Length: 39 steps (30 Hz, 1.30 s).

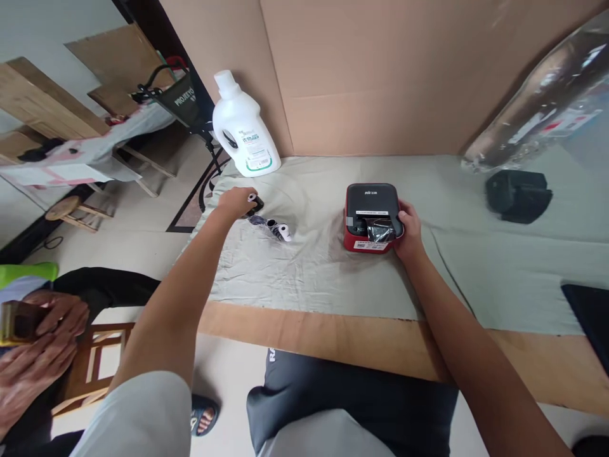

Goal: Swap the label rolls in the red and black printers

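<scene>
A grey cloth (pixel 309 279) covers the desk (pixel 304 330). Left hand (pixel 235 203): fingers clenched on a small dark roll (pixel 257 203), beside loose rolls (pixel 284 232). Rightward, a red-black device (pixel 373 201) lies flat; right hand (pixel 411 231) fingers grip its side, seemingly for steadiness.

I'm in what looks like a makeshift home workroom: at ten o'clock, wooden boards (pixel 52 95) lean over a cluttered low table (pixel 71 166) with a round wooden stool (pixel 64 208) beneath; at eleven stands a detergent bottle (pixel 247 136); my cloth-covered worktable (pixel 304 279) backs onto cardboard (pixel 380 76) at twelve.
</scene>
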### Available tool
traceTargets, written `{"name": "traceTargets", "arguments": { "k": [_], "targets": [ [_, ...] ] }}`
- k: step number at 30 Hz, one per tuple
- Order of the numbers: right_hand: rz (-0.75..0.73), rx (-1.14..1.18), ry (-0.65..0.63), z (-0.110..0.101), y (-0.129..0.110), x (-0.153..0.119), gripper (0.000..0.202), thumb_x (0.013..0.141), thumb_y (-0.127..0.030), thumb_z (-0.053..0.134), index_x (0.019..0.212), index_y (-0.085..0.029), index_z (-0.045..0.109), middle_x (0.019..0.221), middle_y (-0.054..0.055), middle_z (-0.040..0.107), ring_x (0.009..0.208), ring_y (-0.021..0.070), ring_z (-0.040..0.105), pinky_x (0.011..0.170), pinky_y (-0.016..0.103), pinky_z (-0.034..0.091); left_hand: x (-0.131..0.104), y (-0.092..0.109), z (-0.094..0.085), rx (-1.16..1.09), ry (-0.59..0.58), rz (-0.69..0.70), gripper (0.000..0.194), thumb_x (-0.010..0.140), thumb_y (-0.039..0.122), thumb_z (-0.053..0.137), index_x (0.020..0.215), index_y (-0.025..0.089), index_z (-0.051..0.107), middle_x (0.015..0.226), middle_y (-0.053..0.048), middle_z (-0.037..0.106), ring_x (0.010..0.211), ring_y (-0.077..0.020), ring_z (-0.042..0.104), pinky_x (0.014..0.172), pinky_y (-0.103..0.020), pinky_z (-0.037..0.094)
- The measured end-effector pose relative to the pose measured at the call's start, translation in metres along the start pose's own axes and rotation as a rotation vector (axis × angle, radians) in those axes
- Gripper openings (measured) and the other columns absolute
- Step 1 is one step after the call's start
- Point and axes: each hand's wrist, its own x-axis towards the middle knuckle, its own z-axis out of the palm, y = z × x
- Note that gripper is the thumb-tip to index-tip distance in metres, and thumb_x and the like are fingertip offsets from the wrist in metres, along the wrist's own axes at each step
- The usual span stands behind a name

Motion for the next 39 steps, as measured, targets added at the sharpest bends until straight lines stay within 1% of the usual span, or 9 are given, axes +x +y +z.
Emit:
{"name": "traceTargets", "arguments": {
  "k": [5, 8, 14, 23, 26, 31, 34, 37, 39],
  "targets": [
    [0.006, 0.014, -0.013, -0.002, 0.004, 0.002, 0.043, 0.078, -0.052, 0.077, 0.114, -0.029, 0.074, 0.118, 0.002, 0.076, 0.117, 0.0265, 0.069, 0.111, 0.047, 0.052, -0.029, -0.047, 0.0, 0.091, -0.062, -0.075, 0.048, 0.095, 0.047, 0.061, 0.134, 0.021, 0.07, 0.133, -0.014, 0.073, 0.121, -0.0365, 0.065, 0.091, -0.038, 0.05],
    [-0.005, 0.021, -0.008, -0.003, 0.007, 0.003, 0.041, 0.078, -0.051, 0.077, 0.112, -0.028, 0.074, 0.117, 0.002, 0.076, 0.117, 0.0257, 0.069, 0.11, 0.047, 0.053, -0.051, -0.062, 0.006, 0.073, -0.137, -0.079, 0.048, 0.093, 0.049, 0.062, 0.132, 0.022, 0.071, 0.13, -0.011, 0.075, 0.12, -0.0337, 0.066, 0.083, -0.031, 0.048],
    [0.025, 0.058, 0.025, -0.003, 0.009, 0.004, 0.039, 0.075, -0.05, 0.079, 0.108, -0.028, 0.076, 0.109, 0.0, 0.077, 0.11, 0.0249, 0.071, 0.106, 0.045, 0.056, -0.079, -0.063, 0.016, -0.001, -0.237, -0.025, 0.053, 0.091, 0.047, 0.062, 0.136, 0.02, 0.068, 0.124, -0.01, 0.078, 0.102, -0.0277, 0.073, 0.078, -0.029, 0.046],
    [0.014, 0.042, 0.063, 0.001, 0.007, 0.004, 0.042, 0.073, -0.055, 0.081, 0.103, -0.025, 0.074, 0.102, 0.0, 0.076, 0.101, 0.023, 0.072, 0.097, 0.042, 0.059, -0.087, -0.069, 0.034, -0.036, -0.14, 0.012, 0.05, 0.09, 0.048, 0.066, 0.133, 0.022, 0.07, 0.122, -0.01, 0.078, 0.11, -0.0297, 0.071, 0.086, -0.031, 0.05],
    [0.014, 0.04, 0.067, 0.001, 0.007, 0.004, 0.043, 0.072, -0.054, 0.08, 0.103, -0.024, 0.074, 0.1, 0.0, 0.075, 0.098, 0.0215, 0.072, 0.094, 0.04, 0.059, -0.09, -0.065, 0.035, -0.044, -0.14, 0.003, 0.051, 0.093, 0.044, 0.063, 0.138, 0.021, 0.068, 0.128, -0.012, 0.076, 0.117, -0.0316, 0.07, 0.09, -0.033, 0.052],
    [0.028, 0.051, 0.068, 0.003, 0.005, 0.001, 0.042, 0.074, -0.051, 0.08, 0.104, -0.023, 0.073, 0.1, 0.0, 0.075, 0.097, 0.0199, 0.072, 0.092, 0.037, 0.058, -0.097, -0.061, 0.031, 0.003, -0.131, -0.044, 0.05, 0.093, 0.045, 0.066, 0.14, 0.028, 0.067, 0.135, -0.01, 0.074, 0.129, -0.0362, 0.064, 0.105, -0.044, 0.049],
    [0.052, 0.031, 0.075, 0.003, 0.0, -0.001, 0.041, 0.074, -0.05, 0.08, 0.105, -0.023, 0.073, 0.1, 0.0, 0.076, 0.097, 0.0193, 0.072, 0.09, 0.035, 0.059, -0.107, -0.053, 0.024, 0.027, 0.047, 0.019, 0.068, 0.086, 0.039, 0.077, 0.151, 0.028, 0.058, 0.147, -0.015, 0.063, 0.14, -0.0407, 0.054, 0.114, -0.052, 0.044],
    [0.115, -0.024, 0.075, 0.001, -0.009, -0.001, 0.039, 0.074, -0.047, 0.079, 0.105, -0.024, 0.074, 0.101, -0.001, 0.077, 0.096, 0.0188, 0.073, 0.088, 0.034, 0.06, -0.116, -0.019, 0.019, -0.221, 0.363, 0.141, 0.079, 0.082, 0.035, 0.082, 0.155, 0.024, 0.053, 0.15, -0.018, 0.055, 0.141, -0.0393, 0.051, 0.117, -0.052, 0.042],
    [0.172, -0.074, 0.073, 0.0, -0.017, -0.002, 0.039, 0.074, -0.043, 0.077, 0.108, -0.024, 0.075, 0.102, 0.0, 0.078, 0.096, 0.0193, 0.074, 0.087, 0.033, 0.061, -0.116, 0.027, 0.023, -0.564, 0.42, 0.232, 0.07, 0.085, 0.039, 0.08, 0.149, 0.02, 0.058, 0.144, -0.016, 0.059, 0.129, -0.0316, 0.061, 0.113, -0.045, 0.048]
  ]
}}
